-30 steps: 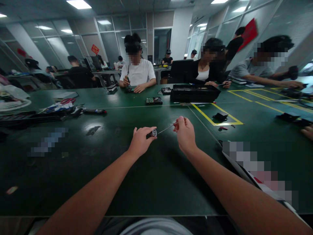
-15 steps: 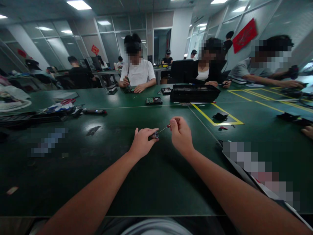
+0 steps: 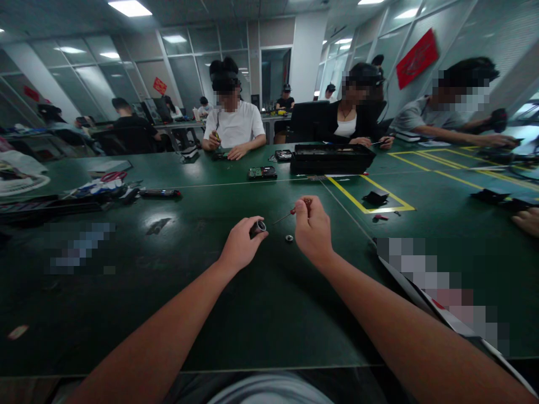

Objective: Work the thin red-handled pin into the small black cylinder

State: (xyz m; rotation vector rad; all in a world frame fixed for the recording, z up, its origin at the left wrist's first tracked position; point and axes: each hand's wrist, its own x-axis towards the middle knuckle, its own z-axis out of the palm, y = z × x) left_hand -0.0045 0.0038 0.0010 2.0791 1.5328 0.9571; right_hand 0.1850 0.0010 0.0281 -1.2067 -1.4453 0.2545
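Over the green table [image 3: 252, 314], head view: your two bare hands were held near each other, with a narrow gap between them.
Left hand [image 3: 240, 244]: your thumb and fingers were closed around a dark cylinder [image 3: 257, 228], its pale-rimmed end facing out toward your right side.
Right hand [image 3: 312, 230]: your fingers were wrapped about the handle of a slim red-handled tool [image 3: 292, 212], its thin shaft slanting toward the cylinder.
Tool tip: it stood just beside the rimmed end, seemingly apart from it; its shape was too small to tell.
Small round part [image 3: 288, 238]: it lay on the table between your hands, close by the right, held by neither.
Steadiness: a firm left grip, set back from the rim, probably suited the tool work best.
Aim: the shaft was best kept clear of your left fingertips, since a slip could have jabbed them.
Loose piece: your right wrist probably needed care, as a low sweep might have knocked it away.
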